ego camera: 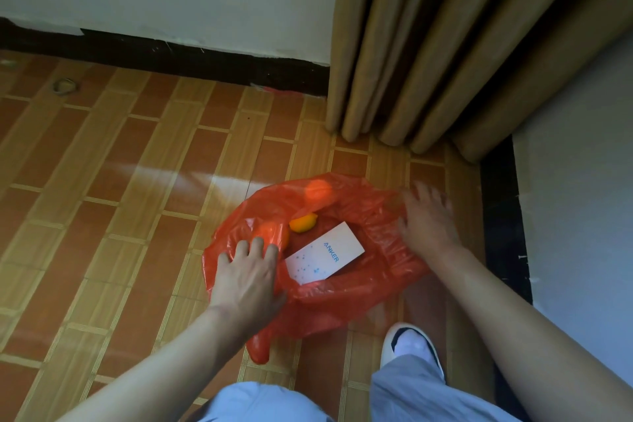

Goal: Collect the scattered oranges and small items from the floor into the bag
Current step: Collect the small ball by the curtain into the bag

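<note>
Inside the red bag [373, 223], a white box [324, 253] reads "ANKER"

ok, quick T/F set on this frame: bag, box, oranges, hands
1. The red plastic bag lies open on the floor. True.
2. The white box lies on bare floor beside the bag. False: it lies inside the bag's opening.
3. The left hand rests on the bag's near-left edge, fingers straight. True.
4. The right hand holds an orange. False: it holds nothing, its fingers spread over the bag's right side.
5. An uncovered orange lies beyond the box. True.
</note>
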The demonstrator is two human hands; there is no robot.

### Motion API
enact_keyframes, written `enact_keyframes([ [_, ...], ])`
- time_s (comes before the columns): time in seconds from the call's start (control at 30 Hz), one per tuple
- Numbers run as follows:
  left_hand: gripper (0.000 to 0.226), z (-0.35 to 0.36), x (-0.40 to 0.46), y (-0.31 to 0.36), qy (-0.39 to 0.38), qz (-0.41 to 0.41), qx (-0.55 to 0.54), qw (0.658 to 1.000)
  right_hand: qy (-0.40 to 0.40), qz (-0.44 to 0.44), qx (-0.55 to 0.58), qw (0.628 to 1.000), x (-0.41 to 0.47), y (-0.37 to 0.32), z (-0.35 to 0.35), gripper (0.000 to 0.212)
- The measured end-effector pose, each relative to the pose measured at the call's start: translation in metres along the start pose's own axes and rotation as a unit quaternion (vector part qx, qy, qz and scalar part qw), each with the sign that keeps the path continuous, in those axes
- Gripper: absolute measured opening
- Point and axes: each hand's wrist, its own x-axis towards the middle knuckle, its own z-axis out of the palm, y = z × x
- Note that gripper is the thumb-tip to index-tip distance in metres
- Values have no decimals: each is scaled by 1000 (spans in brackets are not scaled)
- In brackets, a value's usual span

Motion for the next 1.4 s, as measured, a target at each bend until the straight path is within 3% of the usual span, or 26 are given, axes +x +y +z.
enact_keyframes([
  [0.1,72,3,-3,-1,-12,-22,9,1000,-23,30,6,999,1,0,-2,58],
  [0.33,39,4,-9,-12,-44,-65,8,997,-29,59,67,996,3,-2,-6,51],
  [0.53,9,0,-2,-30,0,-77,-136,988,-37,58,108,992,4,-5,-14,31],
  [0.7,19,-35,3,-34,4,-92,-292,952,-29,62,133,989,8,-7,-25,29],
  [0.97,12,-87,8,-26,67,-90,-194,975,75,19,219,973,16,-30,-59,22],
  [1.1,9,-124,-16,-25,59,-113,-167,978,51,61,274,958,-11,-40,-91,18],
  [1.4,9,-242,-123,-31,-1,-168,-248,954,7,80,330,941,-107,-57,-235,20],
])
